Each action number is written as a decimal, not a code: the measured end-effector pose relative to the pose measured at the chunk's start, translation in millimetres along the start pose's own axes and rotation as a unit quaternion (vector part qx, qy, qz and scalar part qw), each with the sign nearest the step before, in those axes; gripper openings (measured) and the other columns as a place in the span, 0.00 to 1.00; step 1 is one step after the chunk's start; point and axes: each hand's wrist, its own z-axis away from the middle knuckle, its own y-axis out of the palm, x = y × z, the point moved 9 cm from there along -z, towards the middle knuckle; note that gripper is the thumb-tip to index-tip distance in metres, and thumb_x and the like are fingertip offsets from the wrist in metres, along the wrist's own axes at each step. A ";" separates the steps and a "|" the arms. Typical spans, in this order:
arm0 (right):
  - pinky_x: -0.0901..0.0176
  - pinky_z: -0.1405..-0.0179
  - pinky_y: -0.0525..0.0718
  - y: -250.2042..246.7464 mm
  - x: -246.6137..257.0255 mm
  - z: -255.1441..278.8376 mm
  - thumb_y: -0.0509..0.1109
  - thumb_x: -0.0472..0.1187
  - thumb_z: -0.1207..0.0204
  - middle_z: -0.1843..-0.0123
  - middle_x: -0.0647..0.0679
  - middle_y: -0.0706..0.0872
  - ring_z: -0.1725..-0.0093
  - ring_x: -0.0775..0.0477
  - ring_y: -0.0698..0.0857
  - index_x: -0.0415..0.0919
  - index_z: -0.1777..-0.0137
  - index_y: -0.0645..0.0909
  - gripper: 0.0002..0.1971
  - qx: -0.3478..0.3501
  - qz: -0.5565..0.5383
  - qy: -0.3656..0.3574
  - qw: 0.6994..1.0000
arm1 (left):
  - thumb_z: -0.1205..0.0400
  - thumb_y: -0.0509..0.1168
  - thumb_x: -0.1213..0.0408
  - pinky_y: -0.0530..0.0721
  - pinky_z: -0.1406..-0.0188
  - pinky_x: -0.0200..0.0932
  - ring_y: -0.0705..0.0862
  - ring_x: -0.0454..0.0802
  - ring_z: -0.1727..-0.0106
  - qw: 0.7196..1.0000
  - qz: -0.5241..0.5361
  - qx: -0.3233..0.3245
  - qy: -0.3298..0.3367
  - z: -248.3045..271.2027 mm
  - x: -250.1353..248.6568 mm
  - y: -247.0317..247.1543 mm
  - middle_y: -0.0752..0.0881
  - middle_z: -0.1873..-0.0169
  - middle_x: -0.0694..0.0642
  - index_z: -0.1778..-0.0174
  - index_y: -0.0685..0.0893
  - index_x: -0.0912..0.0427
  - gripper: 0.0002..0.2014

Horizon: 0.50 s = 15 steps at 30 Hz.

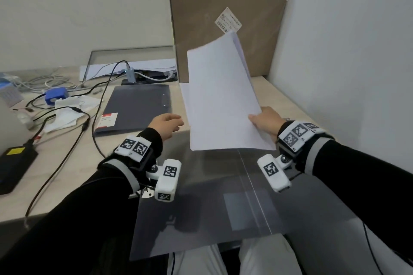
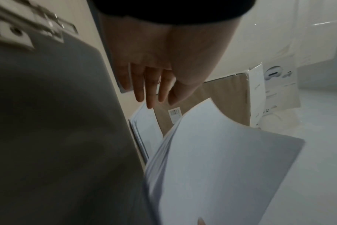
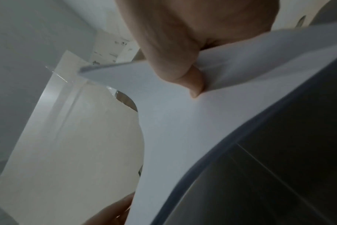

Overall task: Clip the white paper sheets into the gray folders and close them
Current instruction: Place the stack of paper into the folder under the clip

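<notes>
My right hand (image 1: 263, 121) pinches the lower right edge of a stack of white paper sheets (image 1: 220, 98), lifted and tilted above the desk; the thumb (image 3: 194, 85) lies on top of the sheets (image 3: 183, 129). An open gray folder (image 1: 201, 196) lies flat in front of me, and its metal clip (image 2: 25, 30) shows in the left wrist view. My left hand (image 1: 169, 124) hovers just left of the sheets (image 2: 217, 159) with straight fingers (image 2: 150, 89), holding nothing. A closed gray folder (image 1: 136, 107) lies further left. More white sheets (image 1: 184, 92) lie on the desk behind the lifted stack.
A tall cardboard panel (image 1: 225, 6) leans against the wall behind. Black cables (image 1: 98, 105), a blue object (image 1: 55, 95), crumpled white paper (image 1: 69, 109) and a black power brick (image 1: 15, 163) crowd the desk's left side. A wall (image 1: 346, 51) closes the right.
</notes>
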 end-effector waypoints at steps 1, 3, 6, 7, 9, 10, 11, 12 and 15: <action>0.55 0.37 0.76 2.2 -7.1 3.0 0.61 0.37 0.18 0.31 0.33 0.81 0.32 0.34 0.79 0.26 0.32 0.76 0.19 0.019 0.029 0.018 0.999 | 0.20 0.64 0.64 0.75 0.43 0.41 0.82 0.53 0.36 0.999 -0.043 -0.015 0.004 1.4 3.1 -6.9 0.86 0.38 0.59 0.36 0.82 0.59 0.16; 0.54 0.37 0.76 14.8 -23.4 11.0 0.60 0.37 0.17 0.31 0.31 0.79 0.31 0.33 0.78 0.24 0.32 0.75 0.19 0.069 0.084 0.044 0.993 | 0.19 0.63 0.67 0.71 0.41 0.38 0.79 0.55 0.31 0.993 -0.120 -0.023 0.011 5.9 9.8 -12.0 0.83 0.34 0.60 0.34 0.82 0.62 0.17; 0.52 0.37 0.77 38.0 -50.4 21.9 0.61 0.37 0.19 0.31 0.30 0.78 0.30 0.33 0.77 0.25 0.32 0.75 0.20 0.116 0.121 0.077 0.983 | 0.19 0.63 0.68 0.71 0.36 0.38 0.78 0.57 0.29 0.980 -0.197 0.010 -0.013 15.8 27.9 -8.3 0.80 0.31 0.61 0.31 0.79 0.65 0.19; 0.52 0.37 0.77 44.1 -57.2 25.8 0.61 0.37 0.19 0.31 0.30 0.79 0.31 0.33 0.78 0.26 0.32 0.75 0.20 0.122 0.127 0.085 0.981 | 0.19 0.65 0.66 0.71 0.31 0.40 0.76 0.57 0.28 0.972 -0.231 0.028 -0.022 18.7 34.4 -5.9 0.79 0.29 0.61 0.30 0.78 0.64 0.21; 0.53 0.40 0.77 52.1 -66.5 31.4 0.61 0.37 0.19 0.32 0.30 0.80 0.31 0.33 0.78 0.26 0.32 0.76 0.19 0.124 0.135 0.093 0.979 | 0.20 0.65 0.59 0.65 0.21 0.45 0.72 0.55 0.23 0.948 -0.311 0.062 -0.039 25.6 46.8 -1.1 0.74 0.25 0.58 0.26 0.75 0.60 0.24; 0.54 0.44 0.77 53.7 -68.5 33.2 0.61 0.37 0.19 0.32 0.30 0.80 0.32 0.33 0.79 0.26 0.33 0.76 0.19 0.124 0.136 0.092 0.979 | 0.19 0.64 0.57 0.61 0.18 0.46 0.69 0.54 0.21 0.936 -0.341 0.073 -0.040 29.4 50.0 1.5 0.72 0.23 0.56 0.25 0.73 0.60 0.25; 0.55 0.47 0.76 54.0 -70.0 34.8 0.61 0.37 0.19 0.33 0.30 0.80 0.32 0.33 0.79 0.26 0.33 0.76 0.19 0.123 0.135 0.094 0.979 | 0.18 0.63 0.56 0.57 0.17 0.47 0.67 0.54 0.20 0.927 -0.365 0.078 -0.037 34.2 50.7 4.0 0.71 0.22 0.56 0.24 0.72 0.59 0.26; 0.56 0.49 0.75 53.2 -71.0 34.7 0.61 0.37 0.20 0.33 0.31 0.81 0.32 0.33 0.79 0.27 0.33 0.76 0.19 0.120 0.137 0.092 0.979 | 0.17 0.61 0.55 0.55 0.16 0.48 0.65 0.53 0.19 0.921 -0.381 0.078 -0.031 37.5 50.1 6.7 0.70 0.21 0.55 0.23 0.70 0.58 0.26; 0.56 0.47 0.75 44.6 -77.7 33.7 0.61 0.38 0.20 0.32 0.32 0.80 0.32 0.33 0.79 0.28 0.32 0.76 0.19 0.117 0.143 0.096 0.978 | 0.16 0.59 0.55 0.51 0.15 0.48 0.62 0.54 0.18 0.915 -0.394 0.086 -0.014 48.7 45.4 17.2 0.68 0.21 0.57 0.22 0.68 0.57 0.26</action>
